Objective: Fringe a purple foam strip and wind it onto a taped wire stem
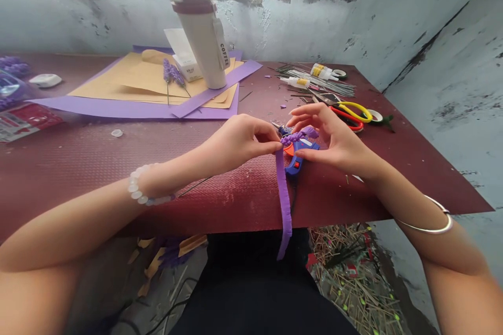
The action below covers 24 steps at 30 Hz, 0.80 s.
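Observation:
My left hand (251,136) pinches a purple crepe paper strip (283,199) where it meets a purple paper flower spike (293,137). The strip's loose end hangs down past the table edge. The spike points right, with a ruffled twist along it and a wider tip. Around that tip, my right hand (330,138) is open, thumb and fingers apart; whether a finger touches the flower I cannot tell. Just beneath the hands lies a blue glue gun (294,166) with an orange trigger, partly covered by them.
Yellow-handled scissors (358,111), glue bottles (323,71) and thin wires (334,86) lie back right. A coffee tumbler (202,44) stands on purple and tan paper sheets (106,84), near two finished purple flowers (173,72). A plastic bag (13,84) sits far left.

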### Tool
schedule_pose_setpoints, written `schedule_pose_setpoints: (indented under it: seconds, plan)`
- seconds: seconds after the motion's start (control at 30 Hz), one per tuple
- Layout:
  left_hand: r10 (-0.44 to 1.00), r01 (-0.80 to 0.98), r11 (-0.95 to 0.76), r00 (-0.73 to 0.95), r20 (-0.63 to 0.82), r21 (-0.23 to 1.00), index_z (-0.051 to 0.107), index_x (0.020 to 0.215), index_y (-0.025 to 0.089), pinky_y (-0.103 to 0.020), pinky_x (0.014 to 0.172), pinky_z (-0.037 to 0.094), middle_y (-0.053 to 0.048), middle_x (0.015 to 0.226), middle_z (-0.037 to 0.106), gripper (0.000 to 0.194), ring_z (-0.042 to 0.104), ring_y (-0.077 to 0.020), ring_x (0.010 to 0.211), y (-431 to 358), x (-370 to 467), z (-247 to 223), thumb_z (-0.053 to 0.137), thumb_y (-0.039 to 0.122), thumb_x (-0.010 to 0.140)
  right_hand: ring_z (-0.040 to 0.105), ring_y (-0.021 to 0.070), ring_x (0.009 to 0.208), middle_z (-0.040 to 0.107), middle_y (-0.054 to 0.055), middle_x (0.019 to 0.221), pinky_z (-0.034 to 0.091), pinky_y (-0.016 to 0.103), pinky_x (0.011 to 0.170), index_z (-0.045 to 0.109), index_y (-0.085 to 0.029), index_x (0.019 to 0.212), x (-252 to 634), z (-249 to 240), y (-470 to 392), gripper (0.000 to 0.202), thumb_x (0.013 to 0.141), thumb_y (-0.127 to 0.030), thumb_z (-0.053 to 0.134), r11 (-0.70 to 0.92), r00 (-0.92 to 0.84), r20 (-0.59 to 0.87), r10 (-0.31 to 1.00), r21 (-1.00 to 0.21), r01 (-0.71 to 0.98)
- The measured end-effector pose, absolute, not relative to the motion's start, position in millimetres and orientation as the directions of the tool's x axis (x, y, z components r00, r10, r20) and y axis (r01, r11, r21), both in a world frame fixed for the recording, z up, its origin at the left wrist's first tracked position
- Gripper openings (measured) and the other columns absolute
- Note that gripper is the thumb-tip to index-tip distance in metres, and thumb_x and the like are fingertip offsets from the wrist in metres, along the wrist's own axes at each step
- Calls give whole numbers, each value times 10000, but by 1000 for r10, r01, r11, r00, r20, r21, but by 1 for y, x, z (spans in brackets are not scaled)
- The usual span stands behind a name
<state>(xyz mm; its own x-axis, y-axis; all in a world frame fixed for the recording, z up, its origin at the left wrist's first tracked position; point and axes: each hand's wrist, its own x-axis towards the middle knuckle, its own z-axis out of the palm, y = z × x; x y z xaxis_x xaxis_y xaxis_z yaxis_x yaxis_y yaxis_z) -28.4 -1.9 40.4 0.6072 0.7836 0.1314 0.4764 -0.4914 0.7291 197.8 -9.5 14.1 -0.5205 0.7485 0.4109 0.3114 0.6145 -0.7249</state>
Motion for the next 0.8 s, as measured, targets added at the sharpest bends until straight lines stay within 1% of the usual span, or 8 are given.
schedule_pose_setpoints:
  seconds: [0.1, 0.2, 0.33, 0.43, 0.53, 0.67, 0.8]
  plan:
    - [785, 470, -455, 612, 92, 756, 730, 756, 179, -243, 568, 406, -10, 648, 680, 201, 546, -103, 604, 2, -30, 39, 612, 324, 830, 610, 224, 1104, 625, 67, 1147, 503, 393, 941, 514, -236, 1210, 199, 20, -11, 486, 770, -267, 716, 564, -487, 369, 791, -749, 348]
    - [785, 449, -386, 618, 32, 805, 733, 771, 180, -255, 579, 419, -30, 691, 696, 224, 564, -117, 631, 8, -32, 37, 596, 341, 846, 611, 211, 1090, 621, 76, 1144, 516, 373, 908, 544, -213, 1145, 200, 24, -12, 367, 797, -242, 658, 517, -424, 359, 832, -778, 356]
    - [779, 403, -300, 626, -22, 865, 728, 753, 185, -261, 566, 423, -53, 707, 704, 254, 564, -130, 633, 12, -33, 35, 590, 373, 852, 628, 186, 972, 644, 60, 1035, 526, 351, 834, 587, -203, 1046, 199, 23, -9, 208, 843, -247, 575, 468, -306, 373, 876, -809, 355]
    - [765, 401, -246, 639, -77, 882, 708, 721, 177, -251, 545, 412, -58, 697, 694, 273, 562, -129, 627, 13, -34, 35, 576, 376, 854, 636, 158, 861, 656, 48, 946, 525, 327, 783, 598, -195, 960, 199, 21, -5, 136, 911, -282, 506, 407, -255, 334, 908, -848, 339]
    - [751, 375, -165, 647, -131, 912, 689, 696, 166, -246, 538, 398, -53, 686, 673, 262, 545, -118, 610, 15, -34, 33, 591, 361, 841, 630, 139, 772, 659, 37, 840, 521, 304, 731, 589, -195, 862, 200, 19, -3, 269, 970, -409, 466, 355, -263, 281, 923, -884, 304]
    - [728, 324, -51, 659, -187, 945, 659, 650, 162, -255, 534, 382, -41, 649, 629, 249, 510, -109, 579, 18, -35, 30, 618, 337, 823, 595, 131, 676, 623, 22, 723, 506, 298, 675, 586, -193, 771, 202, 17, -1, 441, 942, -586, 480, 353, -307, 265, 914, -893, 279]
    - [681, 291, 59, 688, -252, 955, 620, 618, 165, -261, 528, 379, -24, 600, 576, 226, 486, -109, 552, 20, -34, 28, 604, 286, 809, 569, 123, 635, 597, 14, 668, 486, 290, 651, 595, -184, 719, 201, 17, -1, 492, 913, -627, 506, 347, -323, 252, 912, -894, 284]
